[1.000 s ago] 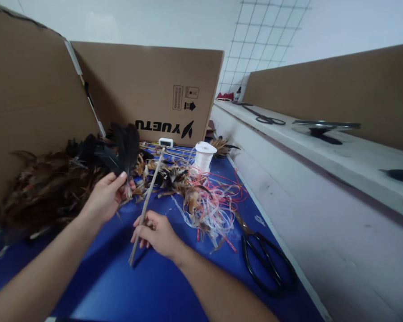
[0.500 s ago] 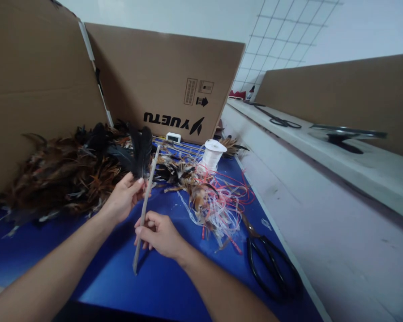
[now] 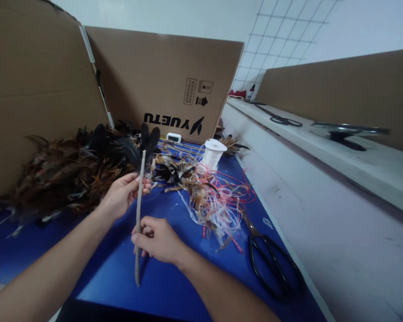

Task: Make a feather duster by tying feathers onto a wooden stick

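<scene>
A thin greyish stick (image 3: 139,203) stands nearly upright in front of me. My right hand (image 3: 156,239) pinches its lower part between thumb and fingers. Higher up, my left hand (image 3: 122,194) holds black feathers (image 3: 151,145) by their lower ends, behind the top of the stick. The feathers fan out above the stick's tip. Whether the left fingers also grip the stick is hard to make out. To the left of my hands lies a large heap of brown and black feathers (image 3: 70,174).
Right of my hands lie loose feathers and a tangle of pink and white ribbon (image 3: 221,210). A white spool (image 3: 213,154) stands behind it, and black-handled scissors (image 3: 272,264) lie near the right edge. Cardboard (image 3: 161,71) walls the back. A ledge (image 3: 322,138) runs along the right.
The stick has swung more upright, its top moving left and slightly down to the base of the black feathers. My left hand stays near its place, still holding the feathers.
</scene>
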### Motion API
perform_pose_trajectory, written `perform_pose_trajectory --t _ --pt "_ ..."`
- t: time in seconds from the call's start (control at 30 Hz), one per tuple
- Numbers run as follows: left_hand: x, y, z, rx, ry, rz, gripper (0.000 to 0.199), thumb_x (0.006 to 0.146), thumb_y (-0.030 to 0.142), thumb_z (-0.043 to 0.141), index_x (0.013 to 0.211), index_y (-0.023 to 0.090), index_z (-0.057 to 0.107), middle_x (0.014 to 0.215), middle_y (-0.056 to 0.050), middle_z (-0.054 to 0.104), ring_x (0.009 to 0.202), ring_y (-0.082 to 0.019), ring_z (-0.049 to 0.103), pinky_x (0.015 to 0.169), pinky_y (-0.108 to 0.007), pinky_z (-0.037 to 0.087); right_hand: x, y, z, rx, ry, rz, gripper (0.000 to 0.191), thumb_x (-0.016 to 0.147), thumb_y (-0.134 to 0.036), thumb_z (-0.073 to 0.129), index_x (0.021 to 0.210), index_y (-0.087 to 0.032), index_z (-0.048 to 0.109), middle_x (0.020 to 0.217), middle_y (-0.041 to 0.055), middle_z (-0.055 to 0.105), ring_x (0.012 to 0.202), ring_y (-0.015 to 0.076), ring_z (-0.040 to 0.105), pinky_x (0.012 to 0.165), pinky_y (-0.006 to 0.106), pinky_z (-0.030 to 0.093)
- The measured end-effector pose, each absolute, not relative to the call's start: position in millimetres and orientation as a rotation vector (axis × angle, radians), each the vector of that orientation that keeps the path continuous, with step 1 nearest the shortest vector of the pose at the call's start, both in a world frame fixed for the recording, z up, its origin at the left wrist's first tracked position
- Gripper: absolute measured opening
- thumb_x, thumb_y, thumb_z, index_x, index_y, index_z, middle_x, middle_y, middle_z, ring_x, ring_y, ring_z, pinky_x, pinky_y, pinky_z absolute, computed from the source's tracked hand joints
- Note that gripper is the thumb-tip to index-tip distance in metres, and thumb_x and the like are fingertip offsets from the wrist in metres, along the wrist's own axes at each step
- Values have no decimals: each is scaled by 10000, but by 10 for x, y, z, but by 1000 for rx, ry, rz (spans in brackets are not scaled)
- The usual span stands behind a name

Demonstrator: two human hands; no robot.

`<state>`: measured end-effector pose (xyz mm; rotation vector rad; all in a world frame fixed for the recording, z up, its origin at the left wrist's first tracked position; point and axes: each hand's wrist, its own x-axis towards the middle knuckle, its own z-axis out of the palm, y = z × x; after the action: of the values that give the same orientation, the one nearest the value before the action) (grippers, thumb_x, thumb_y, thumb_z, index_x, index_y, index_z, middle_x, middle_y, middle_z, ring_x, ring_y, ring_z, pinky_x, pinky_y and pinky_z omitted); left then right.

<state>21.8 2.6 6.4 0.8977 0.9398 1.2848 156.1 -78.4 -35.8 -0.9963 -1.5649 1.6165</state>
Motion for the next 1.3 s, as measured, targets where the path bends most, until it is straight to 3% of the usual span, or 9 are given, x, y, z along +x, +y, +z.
perform_pose_trajectory --t 0.33,0.8,1.0,1.17,1.3 --pt "166 28 156 846 931 1387 141 837 63 513 798 93 645 753 -77 695 562 -112 657 534 -179 561 1574 -819 -410 -1060 -1680 1636 123 761 -270 589 831 -169 594 660 -6 642 443 75 544 438 176 429" --pt "108 75 117 843 897 1315 153 838 97 536 912 87 670 708 -64 674 536 -111 638 514 -182 553 1575 -814 -409 -1054 -1704 1753 110 730 -241 602 797 -155 592 604 -14 618 410 69 535 409 165 406" --pt "114 40 110 822 776 1229 75 798 99 597 831 94 664 652 -37 643 565 -130 646 575 -222 572 1556 -771 -372 -1062 -1563 1658 243 761 -396 607 841 -168 575 654 -5 617 463 83 544 386 160 386" --pt "170 -12 74 782 802 1130 82 782 99 621 837 96 682 761 -93 706 782 -183 685 762 -287 567 1576 -623 -312 -1008 -1201 1476 334 751 -473 608 866 -164 561 707 7 619 586 107 595 479 190 451" --pt "229 -87 59 845 788 996 104 778 138 639 850 92 699 912 -150 715 753 -182 671 622 -250 563 1611 -578 -236 -901 -1053 1548 400 734 -520 618 886 -152 576 719 23 637 587 123 629 536 226 480"
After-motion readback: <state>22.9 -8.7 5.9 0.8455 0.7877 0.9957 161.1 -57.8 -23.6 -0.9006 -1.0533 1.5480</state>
